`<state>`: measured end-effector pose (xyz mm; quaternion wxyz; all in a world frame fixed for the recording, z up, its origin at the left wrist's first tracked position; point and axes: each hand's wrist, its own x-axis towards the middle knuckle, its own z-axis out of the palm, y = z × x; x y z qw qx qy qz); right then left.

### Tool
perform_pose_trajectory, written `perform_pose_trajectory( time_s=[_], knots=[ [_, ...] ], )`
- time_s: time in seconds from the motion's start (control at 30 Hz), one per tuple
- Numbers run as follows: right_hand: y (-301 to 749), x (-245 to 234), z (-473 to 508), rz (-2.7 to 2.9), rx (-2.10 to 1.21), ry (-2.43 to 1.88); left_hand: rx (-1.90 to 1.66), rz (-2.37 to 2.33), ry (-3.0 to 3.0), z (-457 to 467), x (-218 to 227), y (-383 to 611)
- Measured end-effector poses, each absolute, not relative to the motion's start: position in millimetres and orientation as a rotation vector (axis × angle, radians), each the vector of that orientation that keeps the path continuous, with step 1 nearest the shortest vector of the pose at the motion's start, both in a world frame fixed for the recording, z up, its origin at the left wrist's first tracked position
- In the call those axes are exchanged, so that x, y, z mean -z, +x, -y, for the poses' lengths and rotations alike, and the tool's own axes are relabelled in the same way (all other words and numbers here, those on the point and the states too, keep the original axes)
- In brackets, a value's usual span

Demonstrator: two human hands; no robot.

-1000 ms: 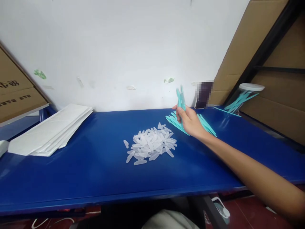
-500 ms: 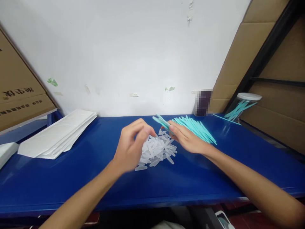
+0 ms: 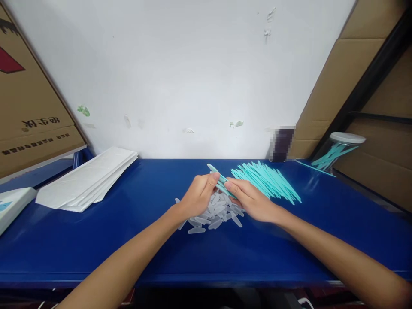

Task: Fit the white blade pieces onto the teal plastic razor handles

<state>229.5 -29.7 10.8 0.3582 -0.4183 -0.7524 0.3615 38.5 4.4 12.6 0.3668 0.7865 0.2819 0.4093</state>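
Observation:
Above a heap of translucent plastic caps (image 3: 222,210), both my hands meet on a few slim turquoise sticks (image 3: 213,168). My right hand (image 3: 254,199) is closed round their near part, thumb on top. With thumb and fingers pinched, my left hand (image 3: 198,195) grips the sticks farther along, near their pale tips. Whether a cap is between the left fingers is hidden. Just beyond my right hand lies a pile of similar turquoise sticks (image 3: 267,180), spread side by side on the blue table (image 3: 154,249).
White flat packets (image 3: 86,180) are stacked at the left, with a white box (image 3: 16,206) beside them. At the right stands a clear jar (image 3: 334,154) with a white lid, holding turquoise sticks. A dark blurred object (image 3: 282,143) leans against the wall. Cardboard (image 3: 38,98) flanks the left side.
My left hand has moved right, from over the caps to the sticks in my right hand, and now pinches them. The view has shifted slightly.

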Motion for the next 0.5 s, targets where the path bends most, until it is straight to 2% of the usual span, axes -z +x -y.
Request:
perform_pose_trajectory(
  time_s=[0.2,0.5],
  knots=[
    [227,-10,32,1.948,-0.863,-1.081,-1.117,-0.771,2.082,0,-5,45],
    [230,-13,32,2.015,-0.937,-1.058,-1.126,-0.806,2.001,-6,0,44]
  ],
)
